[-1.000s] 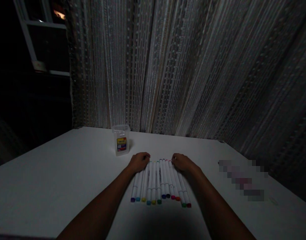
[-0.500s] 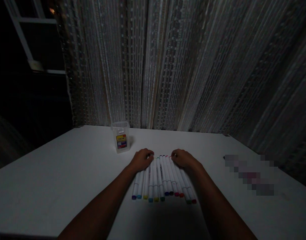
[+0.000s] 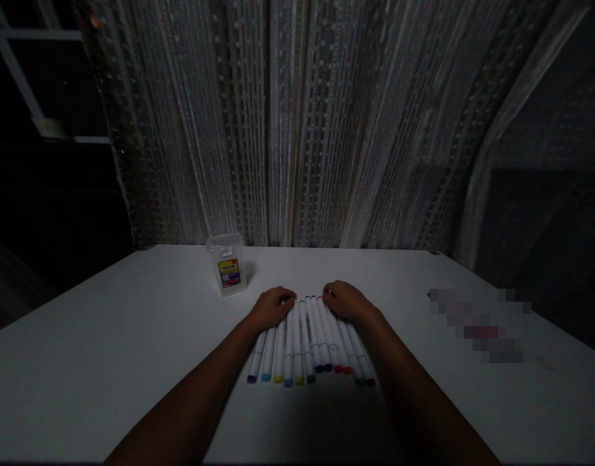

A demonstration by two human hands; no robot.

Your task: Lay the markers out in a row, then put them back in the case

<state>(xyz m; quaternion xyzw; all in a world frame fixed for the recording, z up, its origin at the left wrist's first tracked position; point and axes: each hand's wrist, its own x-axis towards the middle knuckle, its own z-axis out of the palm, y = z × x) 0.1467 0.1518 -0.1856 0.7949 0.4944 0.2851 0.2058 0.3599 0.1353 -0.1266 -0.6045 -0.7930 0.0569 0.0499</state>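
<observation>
A row of white markers [image 3: 297, 343] lies side by side on the white table, their coloured ends in purple, blue, yellow, green and red facing me. The row fans slightly wider toward the near side. At its far left corner, my left hand [image 3: 272, 307] is closed, fingers curled against the outer markers. Across from it, my right hand [image 3: 346, 301] is closed in the same way over the far right ends. Both hands rest low at the table and hide the far tips of the outermost markers.
Beyond my left hand stands a clear plastic container [image 3: 227, 265] with a yellow and blue label. A blurred-out item [image 3: 476, 327] lies on the right of the white table [image 3: 132, 336]. Behind the table's far edge hangs a patterned curtain [image 3: 297, 129]. The room is dim.
The view has shifted slightly, so most things sit a little further left. My right hand has moved slightly inward and away from me along the markers; my left hand stays at its corner.
</observation>
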